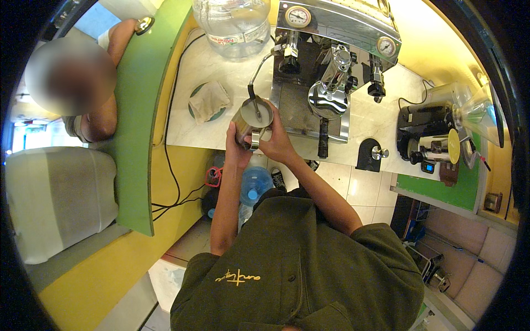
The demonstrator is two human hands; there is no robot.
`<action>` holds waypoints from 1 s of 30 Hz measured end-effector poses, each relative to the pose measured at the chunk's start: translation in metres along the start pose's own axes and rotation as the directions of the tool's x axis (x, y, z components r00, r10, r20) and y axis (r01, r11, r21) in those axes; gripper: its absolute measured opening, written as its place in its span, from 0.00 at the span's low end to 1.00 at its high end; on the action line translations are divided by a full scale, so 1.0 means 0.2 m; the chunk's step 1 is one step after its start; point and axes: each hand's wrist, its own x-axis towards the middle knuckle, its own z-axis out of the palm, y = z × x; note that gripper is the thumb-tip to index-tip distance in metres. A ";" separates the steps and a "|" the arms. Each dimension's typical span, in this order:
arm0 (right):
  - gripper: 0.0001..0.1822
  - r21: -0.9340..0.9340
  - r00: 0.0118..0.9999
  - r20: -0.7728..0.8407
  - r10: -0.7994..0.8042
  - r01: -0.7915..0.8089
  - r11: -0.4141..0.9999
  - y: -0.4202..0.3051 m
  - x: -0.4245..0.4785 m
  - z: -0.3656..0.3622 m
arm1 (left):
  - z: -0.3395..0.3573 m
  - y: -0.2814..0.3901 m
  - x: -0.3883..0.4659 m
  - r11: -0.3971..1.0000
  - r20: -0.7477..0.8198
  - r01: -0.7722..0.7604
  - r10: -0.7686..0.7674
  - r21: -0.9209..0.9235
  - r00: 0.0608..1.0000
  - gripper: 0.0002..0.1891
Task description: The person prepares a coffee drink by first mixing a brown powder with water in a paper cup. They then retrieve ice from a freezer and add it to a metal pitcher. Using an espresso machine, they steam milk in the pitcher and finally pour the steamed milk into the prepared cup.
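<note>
Both my hands hold a stainless steel milk pitcher in front of the espresso machine. My left hand cups the pitcher's near left side. On the other side, my right hand is wrapped around it at the handle. White liquid, which looks like milk, fills part of the pitcher. The tip of the steam wand reaches down into the pitcher's mouth, and its end is hidden in the liquid.
A folded cloth lies on a green plate, left of the pitcher. A portafilter juts from the machine. Farther right are a tamper and a coffee grinder. A large water bottle stands behind. Beyond the green partition is a person.
</note>
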 end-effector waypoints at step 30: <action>0.57 -0.014 1.000 -0.004 0.007 -0.007 1.000 0.01 0.00 -0.01 | -0.01 -0.01 0.02 0.999 0.045 -0.039 0.038 0.016 0.998 0.37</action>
